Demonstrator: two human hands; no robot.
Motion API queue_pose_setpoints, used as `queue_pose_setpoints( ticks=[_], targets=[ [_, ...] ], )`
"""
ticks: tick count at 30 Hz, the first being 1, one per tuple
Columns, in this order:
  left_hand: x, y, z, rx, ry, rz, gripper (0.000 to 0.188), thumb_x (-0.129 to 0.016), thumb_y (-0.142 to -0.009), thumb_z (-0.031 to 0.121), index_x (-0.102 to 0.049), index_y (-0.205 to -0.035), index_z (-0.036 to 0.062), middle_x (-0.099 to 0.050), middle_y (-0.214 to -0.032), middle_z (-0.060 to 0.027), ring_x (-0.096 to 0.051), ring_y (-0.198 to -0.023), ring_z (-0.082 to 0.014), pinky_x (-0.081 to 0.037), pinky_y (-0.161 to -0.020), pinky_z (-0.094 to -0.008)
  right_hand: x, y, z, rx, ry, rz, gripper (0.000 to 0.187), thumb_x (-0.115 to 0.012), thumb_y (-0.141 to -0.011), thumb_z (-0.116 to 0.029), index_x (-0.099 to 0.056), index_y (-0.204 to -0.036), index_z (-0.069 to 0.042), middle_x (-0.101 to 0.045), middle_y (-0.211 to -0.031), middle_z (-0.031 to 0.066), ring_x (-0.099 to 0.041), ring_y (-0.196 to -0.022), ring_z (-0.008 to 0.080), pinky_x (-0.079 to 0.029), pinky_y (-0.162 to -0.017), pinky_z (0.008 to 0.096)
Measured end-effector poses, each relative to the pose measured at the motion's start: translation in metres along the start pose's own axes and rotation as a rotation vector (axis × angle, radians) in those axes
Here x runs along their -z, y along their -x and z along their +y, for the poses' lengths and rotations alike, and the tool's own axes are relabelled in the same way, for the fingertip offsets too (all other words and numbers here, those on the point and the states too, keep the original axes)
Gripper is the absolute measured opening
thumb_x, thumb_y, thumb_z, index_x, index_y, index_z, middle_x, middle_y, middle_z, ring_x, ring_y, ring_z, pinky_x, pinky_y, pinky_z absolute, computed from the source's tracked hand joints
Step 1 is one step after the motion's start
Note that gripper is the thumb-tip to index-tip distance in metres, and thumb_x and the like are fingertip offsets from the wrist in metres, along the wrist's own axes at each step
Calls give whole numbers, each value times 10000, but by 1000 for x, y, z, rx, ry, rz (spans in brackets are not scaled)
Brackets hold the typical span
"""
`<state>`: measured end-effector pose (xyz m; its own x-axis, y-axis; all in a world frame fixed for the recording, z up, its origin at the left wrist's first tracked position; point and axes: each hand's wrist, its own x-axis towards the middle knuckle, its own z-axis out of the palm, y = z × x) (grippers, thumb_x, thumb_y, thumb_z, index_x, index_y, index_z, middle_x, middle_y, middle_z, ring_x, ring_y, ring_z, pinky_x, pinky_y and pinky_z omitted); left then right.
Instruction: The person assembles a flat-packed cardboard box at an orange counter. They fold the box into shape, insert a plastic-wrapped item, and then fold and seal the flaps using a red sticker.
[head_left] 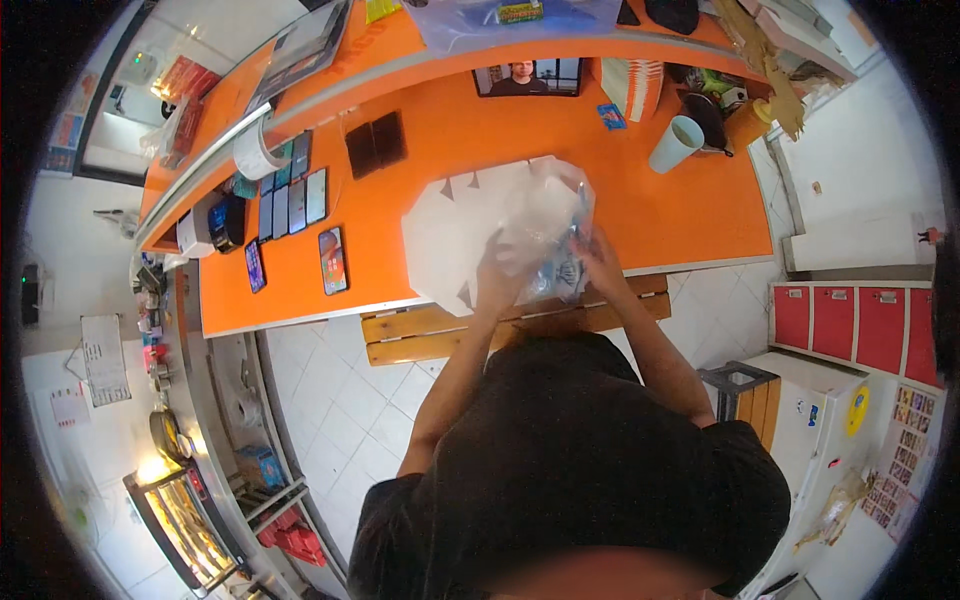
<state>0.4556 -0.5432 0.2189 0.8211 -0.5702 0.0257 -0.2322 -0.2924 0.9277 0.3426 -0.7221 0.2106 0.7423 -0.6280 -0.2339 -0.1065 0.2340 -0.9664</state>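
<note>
A clear plastic bag with blue print [562,268] is bunched up over the right part of a white flat sheet with cut corners and small dark notches [432,238], on the orange table. My left hand [503,268] is closed on the bag's left side, its fingers slightly smeared. On the other side, my right hand [600,265] grips the bag's edge with bent fingers. The bag's see-through upper part billows away from me over the sheet. Whether anything is inside it I cannot tell.
Several phones [297,205] lie on the orange table [380,215] at left, near a dark wallet-like case [376,144]. A tablet [527,78] stands at the back. A pale blue cup [676,144] stands at right. A wooden bench [405,345] runs along the front edge.
</note>
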Motion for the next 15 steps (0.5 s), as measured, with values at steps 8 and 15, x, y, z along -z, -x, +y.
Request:
queue_pose_setpoints(
  ticks=[8, 15],
  targets=[
    [-1, 7, -15, 175, 76, 31, 432, -661, -916, 216, -529, -1309, 94, -618, -1081, -162, -622, -917, -191, -534, -666, -282, -2, 53, -67, 735, 1157, 45, 177, -727, -795, -221, -740, -925, -102, -460, -1379, 174, -356, -1318, 422, -309, -1039, 577],
    [-8, 21, -24, 27, 20, -25, 420, -633, -922, 155, -516, -1315, 64, -615, -1111, -181, -617, -941, -223, -507, -807, -340, -21, 12, -25, 688, 1297, 55, 187, -725, -772, -291, -761, -914, -174, -351, -1503, 120, -251, -1390, 440, -237, -1071, 646]
  ],
)
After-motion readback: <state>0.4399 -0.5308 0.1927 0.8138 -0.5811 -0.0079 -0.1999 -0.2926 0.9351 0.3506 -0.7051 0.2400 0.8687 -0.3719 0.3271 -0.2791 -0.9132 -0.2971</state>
